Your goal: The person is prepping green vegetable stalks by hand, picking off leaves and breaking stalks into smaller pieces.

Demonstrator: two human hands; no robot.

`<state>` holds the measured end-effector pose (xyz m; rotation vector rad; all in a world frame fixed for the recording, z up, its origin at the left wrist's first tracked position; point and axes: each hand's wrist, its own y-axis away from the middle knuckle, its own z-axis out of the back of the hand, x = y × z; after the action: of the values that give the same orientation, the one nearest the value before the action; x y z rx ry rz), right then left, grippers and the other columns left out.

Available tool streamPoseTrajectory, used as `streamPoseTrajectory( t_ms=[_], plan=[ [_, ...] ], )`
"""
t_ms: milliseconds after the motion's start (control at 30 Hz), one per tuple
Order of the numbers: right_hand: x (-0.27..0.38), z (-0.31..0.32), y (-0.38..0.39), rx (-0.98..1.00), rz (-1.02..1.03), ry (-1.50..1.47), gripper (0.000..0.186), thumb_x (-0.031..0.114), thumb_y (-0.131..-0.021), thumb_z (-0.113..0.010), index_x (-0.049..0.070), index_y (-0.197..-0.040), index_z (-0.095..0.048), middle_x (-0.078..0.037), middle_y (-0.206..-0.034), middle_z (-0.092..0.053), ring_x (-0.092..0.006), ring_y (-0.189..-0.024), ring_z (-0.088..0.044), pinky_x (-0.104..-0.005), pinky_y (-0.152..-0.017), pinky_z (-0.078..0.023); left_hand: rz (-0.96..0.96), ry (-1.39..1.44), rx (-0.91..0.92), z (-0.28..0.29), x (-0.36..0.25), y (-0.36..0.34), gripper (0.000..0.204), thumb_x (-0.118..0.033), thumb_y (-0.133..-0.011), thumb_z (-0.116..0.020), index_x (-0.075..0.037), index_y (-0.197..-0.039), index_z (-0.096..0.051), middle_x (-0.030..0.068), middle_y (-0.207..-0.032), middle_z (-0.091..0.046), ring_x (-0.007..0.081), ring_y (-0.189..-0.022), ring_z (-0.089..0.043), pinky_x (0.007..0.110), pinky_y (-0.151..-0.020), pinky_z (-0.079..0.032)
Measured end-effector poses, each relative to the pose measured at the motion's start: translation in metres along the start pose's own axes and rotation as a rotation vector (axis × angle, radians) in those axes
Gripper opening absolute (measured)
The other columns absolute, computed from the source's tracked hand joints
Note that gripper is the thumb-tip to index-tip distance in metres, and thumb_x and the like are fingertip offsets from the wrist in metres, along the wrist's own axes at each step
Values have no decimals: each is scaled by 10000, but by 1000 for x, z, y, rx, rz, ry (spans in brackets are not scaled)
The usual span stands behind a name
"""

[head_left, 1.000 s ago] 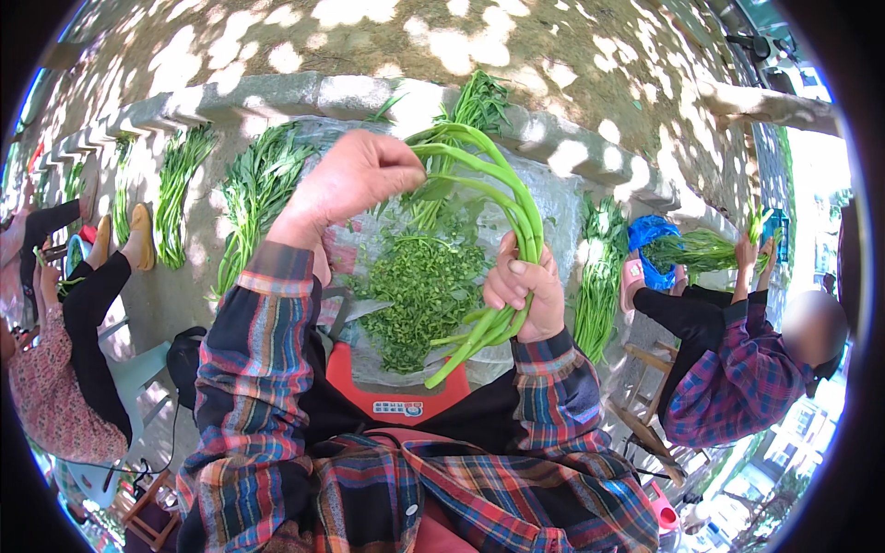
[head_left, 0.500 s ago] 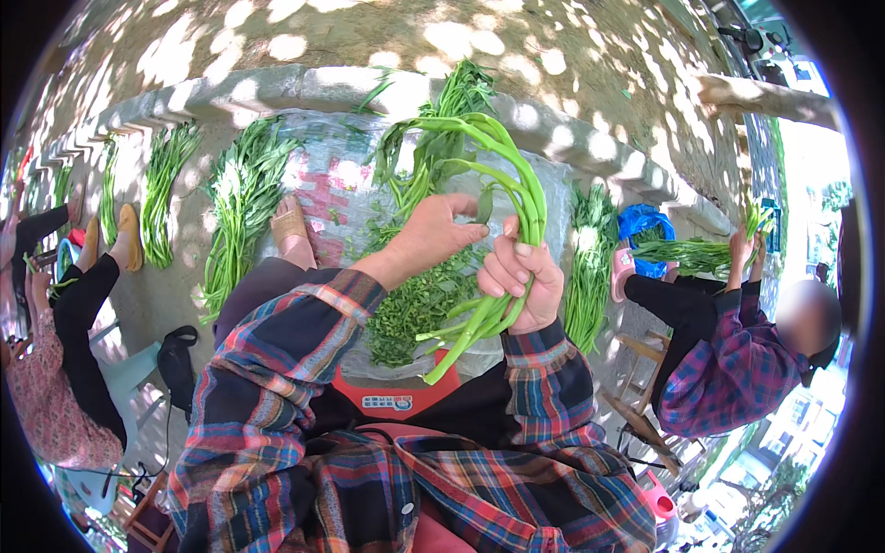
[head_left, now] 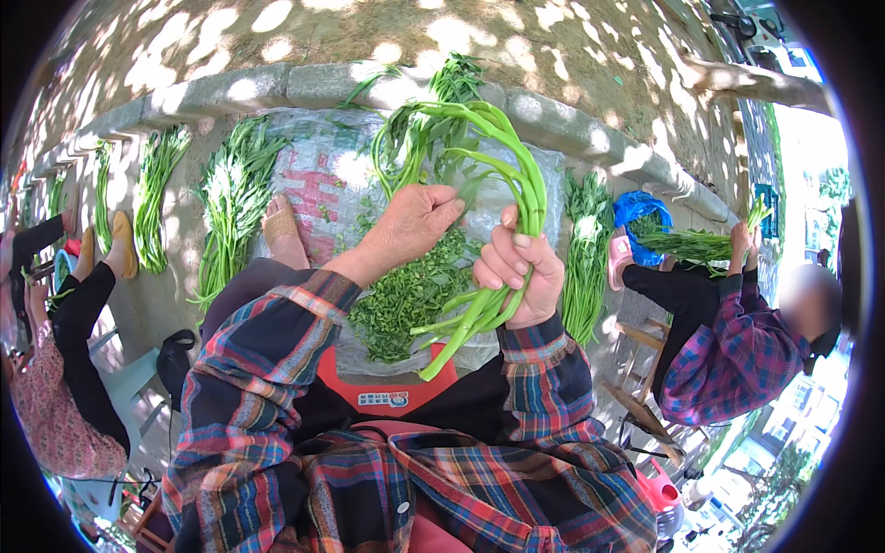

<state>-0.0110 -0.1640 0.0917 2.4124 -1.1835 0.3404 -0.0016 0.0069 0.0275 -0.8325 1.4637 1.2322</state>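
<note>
My right hand [head_left: 521, 272] is closed around a bunch of long leafy green stalks [head_left: 524, 175]. Their cut ends stick out below the fist, and the upper part arches over to the left with leaves hanging down. Left of it, my left hand [head_left: 410, 226] has its fingers pinched together, with a blurred green leaf [head_left: 470, 189] at the fingertips. Beneath my hands, a heap of plucked leaves and bits [head_left: 406, 304] lies on a plastic sheet [head_left: 318, 166].
Bundles of long greens lie to the left [head_left: 235, 203] and right [head_left: 586, 258]. A person [head_left: 728, 369] at right handles greens by a blue bag [head_left: 636, 207]; another person [head_left: 69, 396] sits at left. A stone kerb [head_left: 313, 85] runs along the far side.
My left hand has drawn left and slightly down, away from the stalks, and its fingers have closed up. My right hand still grips the bunch in nearly the same place.
</note>
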Motion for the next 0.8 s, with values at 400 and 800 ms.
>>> streamPoseTrajectory(
  t_ms=[400, 800],
  plan=[
    [1, 5, 1, -33, -13, -28, 202, 76, -849, -502, 46, -1048, -496, 37, -568, -355, -69, -449, -357, -262, -495, -363, -198, -596, -249, 46, -15, 4, 253, -178, -834, -547, -66, -1046, -627, 176, -919, -636, 356, -842, -607, 437, -721, -489],
    [6, 15, -5, -231, 116, 107, 159, 55, -835, -499, 62, -994, -512, 32, -570, -362, -77, -467, -374, -279, -518, -394, 65, 152, 160, 50, -60, 54, 253, -218, -887, -586, 17, -954, -648, 10, -808, -637, 55, -731, -539, 213, -650, -443]
  ],
)
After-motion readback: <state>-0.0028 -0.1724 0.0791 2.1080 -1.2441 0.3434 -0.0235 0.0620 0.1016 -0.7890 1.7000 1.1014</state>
